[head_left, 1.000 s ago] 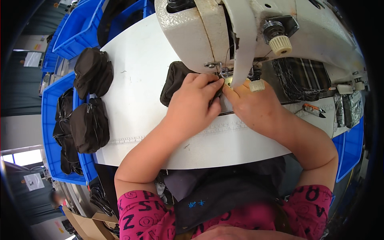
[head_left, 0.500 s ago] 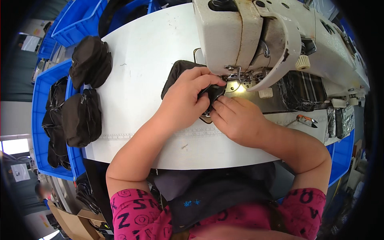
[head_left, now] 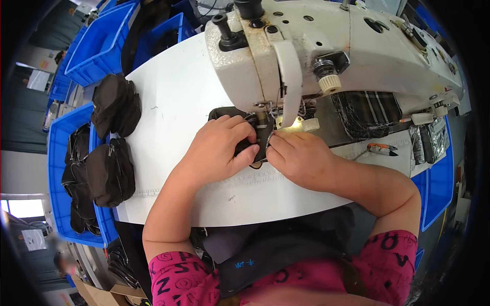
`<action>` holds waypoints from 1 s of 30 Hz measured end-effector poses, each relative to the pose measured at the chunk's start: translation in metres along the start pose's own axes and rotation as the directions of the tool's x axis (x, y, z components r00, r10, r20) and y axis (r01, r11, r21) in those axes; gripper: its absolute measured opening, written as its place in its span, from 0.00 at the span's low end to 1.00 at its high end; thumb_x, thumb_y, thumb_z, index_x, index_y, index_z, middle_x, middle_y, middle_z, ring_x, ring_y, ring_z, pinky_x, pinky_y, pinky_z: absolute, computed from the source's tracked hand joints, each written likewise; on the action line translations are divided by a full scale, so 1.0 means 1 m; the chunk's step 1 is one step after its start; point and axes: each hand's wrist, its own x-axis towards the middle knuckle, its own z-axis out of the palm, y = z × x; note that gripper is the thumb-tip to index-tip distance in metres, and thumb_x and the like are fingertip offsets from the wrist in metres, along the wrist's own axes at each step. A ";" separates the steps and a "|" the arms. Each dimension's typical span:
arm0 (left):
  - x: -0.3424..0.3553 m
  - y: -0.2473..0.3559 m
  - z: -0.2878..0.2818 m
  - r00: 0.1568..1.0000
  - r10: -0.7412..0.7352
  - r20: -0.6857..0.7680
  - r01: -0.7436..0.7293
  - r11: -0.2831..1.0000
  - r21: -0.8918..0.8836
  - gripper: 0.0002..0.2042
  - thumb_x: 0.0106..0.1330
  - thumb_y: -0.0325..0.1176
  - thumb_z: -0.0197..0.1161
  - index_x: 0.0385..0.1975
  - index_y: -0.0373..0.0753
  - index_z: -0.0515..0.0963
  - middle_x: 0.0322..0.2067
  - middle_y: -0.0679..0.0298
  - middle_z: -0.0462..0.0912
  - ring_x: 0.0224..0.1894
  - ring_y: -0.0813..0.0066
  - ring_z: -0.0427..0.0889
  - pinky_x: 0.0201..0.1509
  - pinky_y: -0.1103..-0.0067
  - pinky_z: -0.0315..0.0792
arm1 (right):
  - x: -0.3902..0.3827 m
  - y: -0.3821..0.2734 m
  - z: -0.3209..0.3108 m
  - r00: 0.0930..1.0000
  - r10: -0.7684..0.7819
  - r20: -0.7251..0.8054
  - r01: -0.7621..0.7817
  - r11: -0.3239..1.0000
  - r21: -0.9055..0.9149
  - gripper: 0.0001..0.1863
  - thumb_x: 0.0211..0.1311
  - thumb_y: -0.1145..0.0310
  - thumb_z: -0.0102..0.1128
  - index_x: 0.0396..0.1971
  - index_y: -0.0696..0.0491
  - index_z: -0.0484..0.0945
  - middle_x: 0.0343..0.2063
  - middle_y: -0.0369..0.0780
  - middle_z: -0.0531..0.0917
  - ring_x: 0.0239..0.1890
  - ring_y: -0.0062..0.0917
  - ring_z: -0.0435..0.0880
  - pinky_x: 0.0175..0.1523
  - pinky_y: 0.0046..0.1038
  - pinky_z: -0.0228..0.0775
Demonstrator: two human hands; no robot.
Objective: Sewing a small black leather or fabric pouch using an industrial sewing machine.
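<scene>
Right between the two hands, near the middle of the frame, a dark zipper strip with pale metal teeth (head_left: 269,141) is lying with its long axis running almost upright in the picture, slanting slightly leftward at its lower end. Its upper end is pointing toward the presser foot (head_left: 275,111) of the large off-white metal sewing machine (head_left: 240,74), which is filling the upper middle and upper right. The strip is sitting to the right of the left hand (head_left: 220,149) and just at the fingertips of the right hand (head_left: 300,155), so the right hand is the nearer one.

The right hand is pinching the strip's toothed edge, its fingers bunching together there. The left hand is resting over the dark brown soft-fabric pouch (head_left: 223,112), whose top is showing above the knuckles; its thumb and fingertips are standing a little apart with dark cloth between them, and whether they are gripping firmly I cannot tell. The pouch is lying on the white, curved-edge surface (head_left: 171,92), left of the presser foot and mostly hidden by that hand.
</scene>
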 end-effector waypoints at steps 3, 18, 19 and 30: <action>0.001 0.003 0.006 0.999 0.025 -0.032 -0.024 0.999 0.034 0.06 0.54 0.28 0.70 0.30 0.40 0.80 0.37 0.61 0.84 0.43 0.57 0.79 0.50 0.66 0.74 | -0.001 -0.001 -0.003 1.000 0.009 0.006 -0.009 1.000 -0.013 0.09 0.53 0.68 0.64 0.32 0.57 0.78 0.47 0.51 0.85 0.47 0.37 0.88 0.48 0.33 0.82; 0.006 -0.027 0.015 0.984 -0.108 0.145 0.157 0.908 -0.389 0.06 0.63 0.25 0.62 0.36 0.37 0.84 0.42 0.57 0.86 0.47 0.58 0.77 0.58 0.68 0.70 | -0.003 -0.003 0.006 0.999 -0.001 -0.044 0.000 1.000 -0.015 0.08 0.51 0.66 0.65 0.28 0.53 0.77 0.28 0.38 0.81 0.33 0.29 0.82 0.35 0.29 0.73; 0.006 -0.030 0.014 0.984 -0.047 0.169 0.126 0.860 -0.495 0.06 0.63 0.24 0.62 0.35 0.37 0.85 0.42 0.58 0.86 0.49 0.59 0.76 0.62 0.68 0.68 | -0.002 -0.003 0.005 0.999 -0.004 -0.049 0.003 1.000 -0.017 0.08 0.51 0.66 0.65 0.27 0.53 0.77 0.27 0.38 0.81 0.32 0.28 0.82 0.34 0.29 0.73; 0.003 -0.018 0.031 0.966 -0.249 0.069 0.240 0.765 -0.598 0.10 0.60 0.19 0.53 0.40 0.34 0.76 0.36 0.70 0.77 0.39 0.82 0.72 0.47 0.83 0.68 | -0.007 -0.003 0.007 0.996 0.036 0.076 -0.037 0.999 0.017 0.10 0.51 0.68 0.63 0.32 0.57 0.79 0.38 0.46 0.87 0.45 0.35 0.89 0.45 0.33 0.81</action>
